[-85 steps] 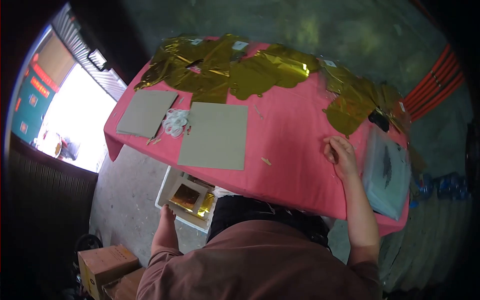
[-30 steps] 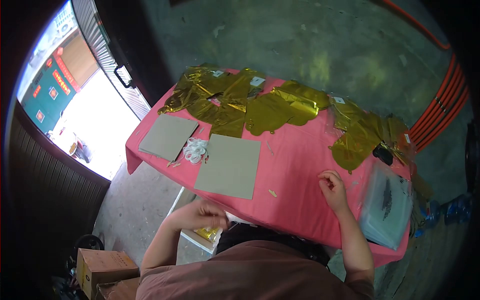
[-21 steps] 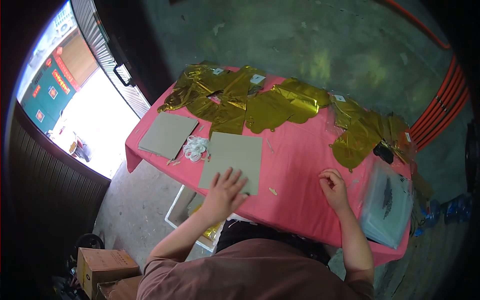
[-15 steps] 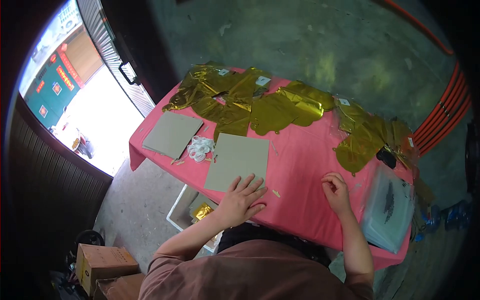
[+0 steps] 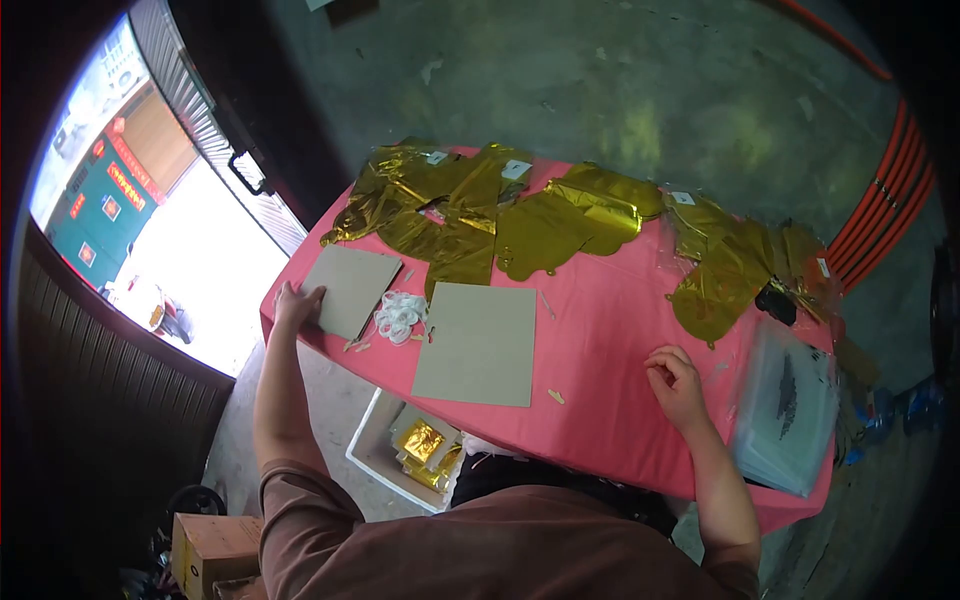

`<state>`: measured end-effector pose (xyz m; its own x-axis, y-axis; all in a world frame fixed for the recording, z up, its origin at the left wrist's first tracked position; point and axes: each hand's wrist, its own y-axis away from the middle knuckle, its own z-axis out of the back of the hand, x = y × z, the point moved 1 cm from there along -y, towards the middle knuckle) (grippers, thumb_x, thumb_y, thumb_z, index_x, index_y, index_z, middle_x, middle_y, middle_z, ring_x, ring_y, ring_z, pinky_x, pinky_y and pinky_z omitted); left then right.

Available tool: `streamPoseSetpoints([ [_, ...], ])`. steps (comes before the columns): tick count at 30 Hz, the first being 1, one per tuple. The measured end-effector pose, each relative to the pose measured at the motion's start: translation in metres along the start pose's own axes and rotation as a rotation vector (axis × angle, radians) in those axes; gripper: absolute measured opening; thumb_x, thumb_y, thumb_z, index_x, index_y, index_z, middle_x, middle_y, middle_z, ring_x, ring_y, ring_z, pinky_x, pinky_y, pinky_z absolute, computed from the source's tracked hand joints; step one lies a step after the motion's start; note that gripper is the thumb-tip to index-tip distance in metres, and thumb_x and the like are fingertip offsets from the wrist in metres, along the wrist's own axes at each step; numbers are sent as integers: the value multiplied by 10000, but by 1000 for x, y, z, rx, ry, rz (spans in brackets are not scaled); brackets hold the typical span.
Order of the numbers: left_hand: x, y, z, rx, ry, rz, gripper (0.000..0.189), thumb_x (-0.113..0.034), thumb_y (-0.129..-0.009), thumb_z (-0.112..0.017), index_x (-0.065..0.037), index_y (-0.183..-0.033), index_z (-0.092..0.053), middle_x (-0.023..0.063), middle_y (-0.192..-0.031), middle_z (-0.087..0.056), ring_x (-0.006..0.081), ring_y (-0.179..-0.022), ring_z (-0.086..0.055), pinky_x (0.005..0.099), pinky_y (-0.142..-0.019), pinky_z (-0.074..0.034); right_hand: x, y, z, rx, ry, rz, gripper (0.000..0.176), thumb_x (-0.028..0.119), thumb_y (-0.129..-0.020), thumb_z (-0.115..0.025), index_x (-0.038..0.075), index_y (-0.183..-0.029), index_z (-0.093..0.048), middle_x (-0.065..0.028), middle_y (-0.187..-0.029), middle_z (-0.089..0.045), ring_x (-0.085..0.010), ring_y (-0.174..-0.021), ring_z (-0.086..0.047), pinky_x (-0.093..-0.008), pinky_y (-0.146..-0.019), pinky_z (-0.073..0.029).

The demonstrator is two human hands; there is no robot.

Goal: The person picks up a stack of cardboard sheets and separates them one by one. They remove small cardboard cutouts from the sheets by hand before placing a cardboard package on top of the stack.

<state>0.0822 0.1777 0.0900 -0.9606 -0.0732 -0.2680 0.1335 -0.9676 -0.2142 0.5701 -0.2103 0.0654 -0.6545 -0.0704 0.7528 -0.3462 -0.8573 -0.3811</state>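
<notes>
My left hand [image 5: 294, 306] is at the left edge of a small stack of grey cardboard sheets [image 5: 352, 290], its thumb over the top sheet and its fingers around the edge. A single grey cardboard square [image 5: 477, 345] lies flat in front of me. Between the stack and this square sits a loose bundle of white string [image 5: 400, 317]. Resting on the pink cloth to the right, my right hand [image 5: 677, 386] has its fingers curled in towards the thumb; whatever they may hold is hidden.
Flat gold foil balloons [image 5: 570, 225] lie along the table's far side. A stack of clear plastic bags [image 5: 787, 410] is at the right end of the pink tablecloth [image 5: 610, 330]. Below the near edge stands a white foam box [image 5: 375, 450] with gold foil packets [image 5: 420, 440].
My left hand has moved from the single cardboard square leftward to the stack's edge. My right hand has stayed in place on the cloth.
</notes>
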Motion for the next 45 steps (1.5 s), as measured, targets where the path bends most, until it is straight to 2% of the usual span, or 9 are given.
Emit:
streamPoseSetpoints([
  [1,5,-9,1,163,57,107,828,-505,-599,-688,11,-1197,-438,192,-1225,-443,329,-1127,-435,374,-949,-360,-1,0,-1,1,5,0,88,-28,-739,-550,18,-812,-566,-31,-869,-525,-96,-704,-493,-205,-592,-387],
  [5,2,-41,11,473,35,-53,752,-505,-567,-719,23,-1074,-552,170,-1001,-591,259,-914,-582,358,-801,-461,-2,-1,-2,-2,16,-10,86,-36,-742,-547,19,-805,-565,-31,-874,-526,-93,-696,-493,-201,-586,-388],
  [11,-9,-60,16,726,-177,103,632,-465,-558,-746,7,-959,-621,122,-912,-629,209,-806,-602,323,-698,-477,1,-2,-3,-6,12,-36,82,-43,-744,-547,13,-802,-561,-32,-864,-527,-102,-708,-503,-202,-593,-393],
  [23,-33,-31,40,708,80,211,679,-352,-560,-787,-20,-1104,-551,127,-1085,-571,247,-959,-556,344,-859,-419,1,-3,-3,4,31,-22,76,-41,-743,-551,12,-796,-562,-35,-877,-529,-106,-733,-507,-203,-609,-397],
  [27,-13,-42,27,603,116,179,658,-334,-534,-807,39,-1023,-573,140,-970,-604,261,-875,-575,361,-791,-444,0,-2,-4,3,25,-21,77,-40,-739,-553,12,-796,-563,-35,-886,-529,-106,-740,-508,-204,-609,-397],
  [29,-3,-41,24,629,335,264,636,-287,-593,-774,44,-1077,-528,157,-1003,-588,263,-880,-574,367,-801,-445,3,-3,-4,-20,3,-45,76,-33,-699,-571,7,-763,-558,-75,-827,-545,-217,-817,-538,-287,-698,-423],
  [33,15,-29,40,790,822,513,542,-231,-676,-712,37,-1098,-503,160,-1029,-574,258,-892,-570,370,-809,-447,2,-2,-5,-8,10,-47,73,-23,-697,-576,8,-760,-557,-78,-827,-548,-228,-828,-537,-300,-722,-423],
  [36,32,-31,45,724,1014,376,508,-211,-690,-702,30,-1095,-512,165,-1062,-569,295,-930,-566,364,-855,-425,2,-3,-3,-6,20,-34,70,-15,-697,-577,11,-759,-557,-81,-829,-548,-233,-834,-536,-305,-733,-424],
  [45,-5,-15,104,249,1511,-100,452,-146,-770,-645,-1,-1147,-444,99,-1013,-568,212,-909,-566,322,-786,-463,2,-3,-3,-3,31,-26,70,-3,-721,-573,11,-787,-556,-76,-840,-542,-208,-823,-538,-285,-719,-425],
])
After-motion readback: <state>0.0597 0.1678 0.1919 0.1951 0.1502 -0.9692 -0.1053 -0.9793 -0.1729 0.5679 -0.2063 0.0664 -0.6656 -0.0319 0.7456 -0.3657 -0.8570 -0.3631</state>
